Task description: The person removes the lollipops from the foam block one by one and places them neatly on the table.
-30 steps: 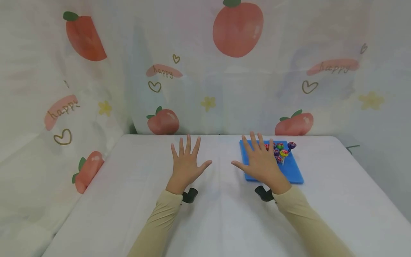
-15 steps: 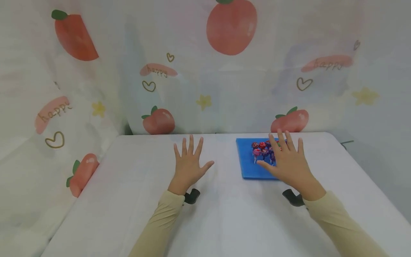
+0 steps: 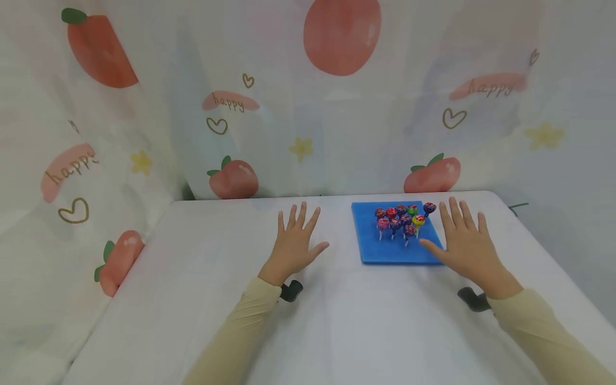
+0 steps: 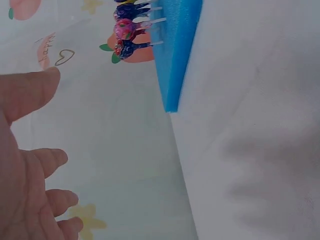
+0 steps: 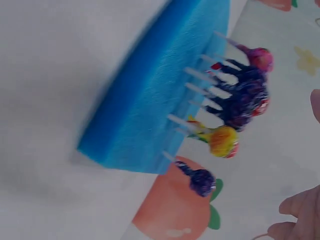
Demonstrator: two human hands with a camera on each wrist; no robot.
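Note:
On the white table lies a blue foam board (image 3: pixel 390 254) with several wrapped lollipops (image 3: pixel 394 224) standing in it on their sticks. Their wrappers are purple, red, pink, green and yellow. My left hand (image 3: pixel 291 248) is held out over the table left of the board, fingers spread and straight, holding nothing. Just right of the board, my right hand (image 3: pixel 467 251) is spread the same way, its thumb tip overlapping the board's edge in the head view. In the right wrist view a yellow lollipop (image 5: pixel 222 141) and a purple one (image 5: pixel 202 182) stand at the near end of the cluster.
The white table (image 3: pixel 289 337) reaches back to a curtain (image 3: pixel 269 48) printed with peaches, hearts and stars. A dark wrist mount (image 3: pixel 291 291) shows beside the left wrist, another mount (image 3: pixel 474 299) beside the right.
My right hand has moved right, from in front of the board to beside it, uncovering the lollipops. My left hand has shifted slightly right. The head view has tilted and turned a little.

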